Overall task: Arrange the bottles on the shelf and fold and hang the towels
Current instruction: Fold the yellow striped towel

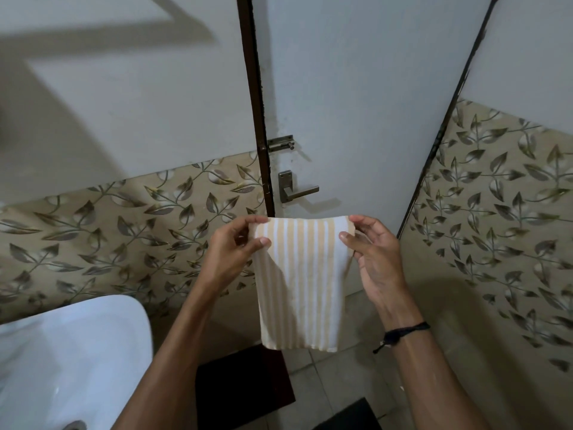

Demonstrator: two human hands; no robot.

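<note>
Ahead of us stands the pale grey door [356, 88] with its metal lever handle [293, 191], and the white ceramic basin [71, 352] sits at eight o'clock. We hold the folded beige-and-white striped towel [299, 283] hanging in mid-air below the handle, left hand [231, 252] pinching its top corner at nine o'clock, right hand [373, 256] pinching the corner at three o'clock.

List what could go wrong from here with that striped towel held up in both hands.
1. Each hand, left hand and right hand, holds only a top corner of the striped towel in a fingertip grip; a slip would probably let the fold fall open.
2. Its lower edge hangs free above the floor; dropped, it may get dirty.
3. No rail is in view, so hanging means turning.
</note>
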